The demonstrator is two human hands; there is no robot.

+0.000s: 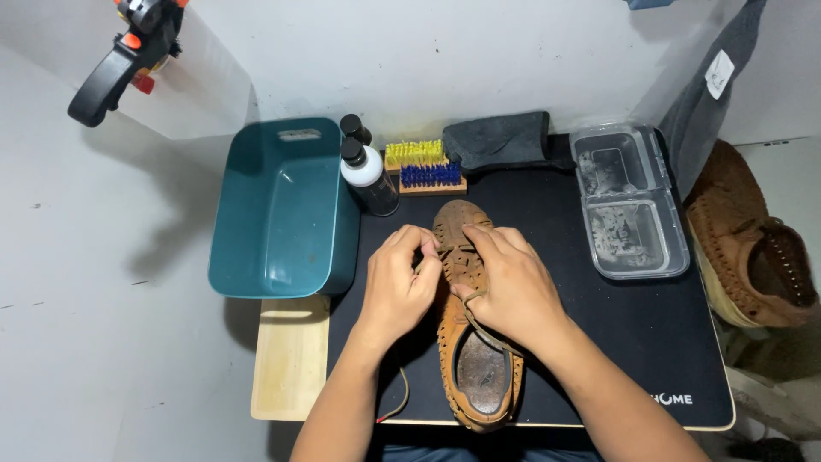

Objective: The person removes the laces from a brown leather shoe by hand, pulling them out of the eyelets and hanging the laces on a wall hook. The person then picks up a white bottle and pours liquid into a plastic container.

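From the head camera, one brown woven shoe point(469, 342) lies lengthwise on a black mat point(633, 334), toe pointing far and its open heel near. Two hands work at its laced front. The left hand point(400, 278) is curled on the shoe's left side, its fingertips pinched together at the lacing, closed on what looks like the lace, though the pinch itself is partly hidden. The right hand point(511, 287) lies across the right side of the shoe, fingertips pressed to the upper near the toe, with one tan lace point(486, 329) looped under its thumb side and running down over the shoe's opening; its fingers are bent shut around that lace. A loose end of the lace trails off the near edge of the mat beside the left forearm.

Left of the mat sits one teal plastic tub point(282, 210), resting partly on one pale wooden board point(289, 359). Far of the shoe stand two bottles point(366, 167) with black caps, close together, then two brushes point(423, 165) side by side, one with yellow bristles and one with blue. One dark grey cloth point(498, 141) lies folded beyond them. One clear two-compartment plastic container point(629, 201) sits at the far right of the mat. A second brown shoe point(753, 248) rests off the mat at the right edge
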